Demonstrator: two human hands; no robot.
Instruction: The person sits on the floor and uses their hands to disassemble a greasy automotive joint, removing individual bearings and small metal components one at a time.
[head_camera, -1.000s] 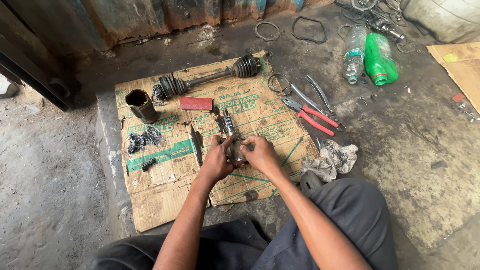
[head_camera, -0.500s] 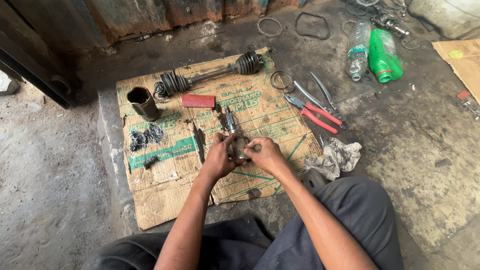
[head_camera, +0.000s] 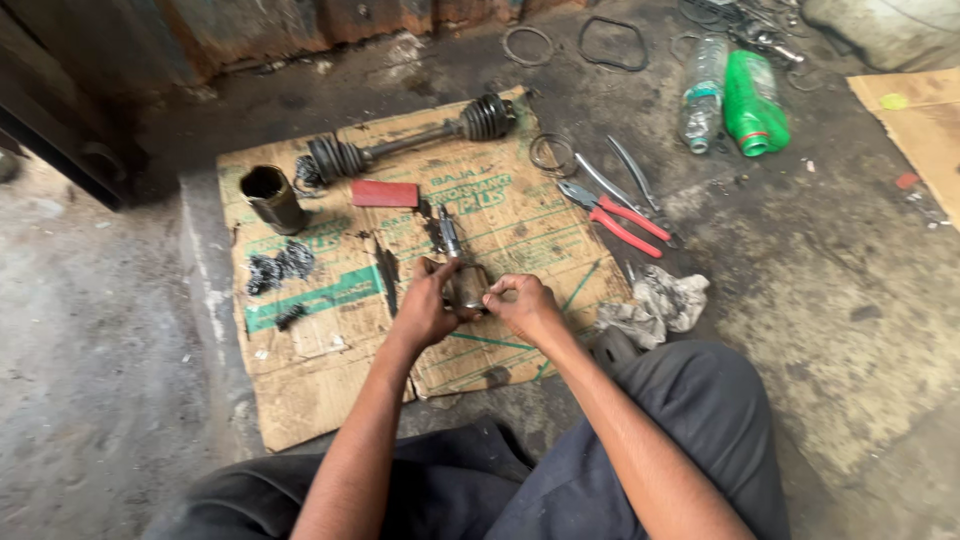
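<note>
My left hand (head_camera: 425, 305) and my right hand (head_camera: 522, 303) both grip a greasy metal joint housing (head_camera: 465, 286) with a short shaft (head_camera: 449, 232) sticking out away from me. It is held just above a flattened cardboard sheet (head_camera: 330, 350) on the ground. The fingers of both hands wrap its sides, so most of the housing is hidden.
On the cardboard lie a drive axle with rubber boots (head_camera: 400, 145), a dark metal cup (head_camera: 271, 198), a red flat piece (head_camera: 385, 194) and greasy small parts (head_camera: 278, 268). Red-handled pliers (head_camera: 618, 220), a wire ring (head_camera: 551, 154), a rag (head_camera: 660, 303) and two bottles (head_camera: 752, 102) lie right.
The hands stay closed on the joint housing; it has shifted slightly between them. The camera view has drifted a little.
</note>
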